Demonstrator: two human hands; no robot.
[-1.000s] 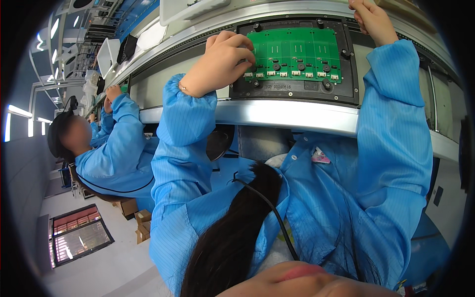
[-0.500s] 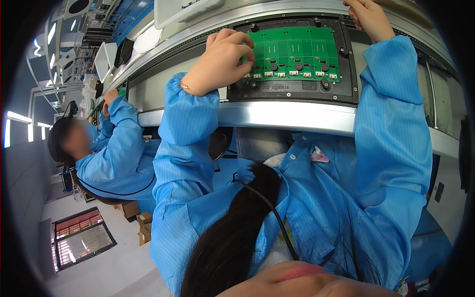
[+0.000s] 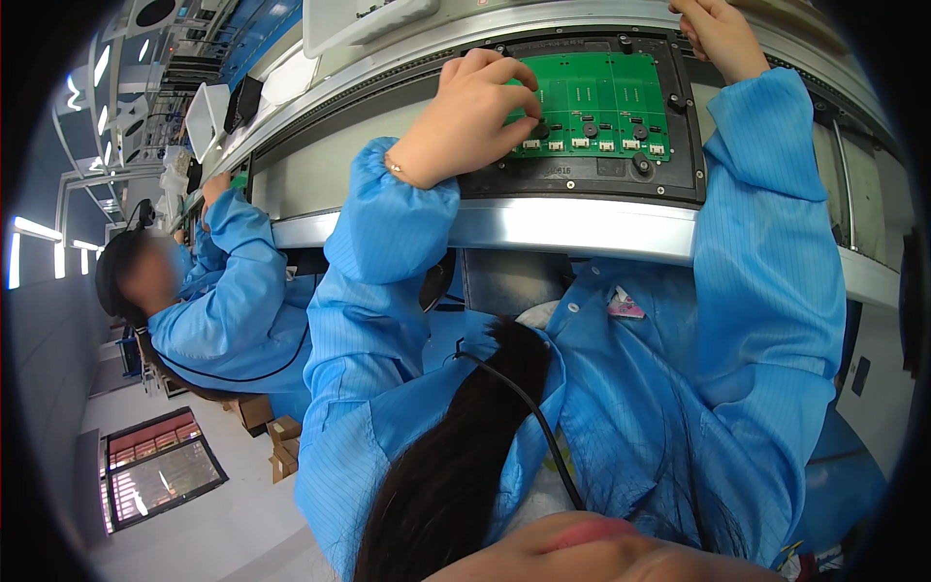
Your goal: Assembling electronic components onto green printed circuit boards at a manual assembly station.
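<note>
Left hand (image 3: 472, 118) curls over the green circuit-board panel (image 3: 603, 92) lying in its black carrier (image 3: 609, 179), right hand (image 3: 722, 41) well apart, both grips unclear, white connectors (image 3: 606, 145) already fitted, work left untellable.

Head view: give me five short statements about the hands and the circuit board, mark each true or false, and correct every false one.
1. The green circuit board is surrounded by a dark frame. True.
2. The left hand is at the board's left end. True.
3. The left hand is gloved. False: it is bare.
4. The right hand is off the board. True.
5. The board's edge nearest the person has no parts along it. False: white connectors line it.
</note>
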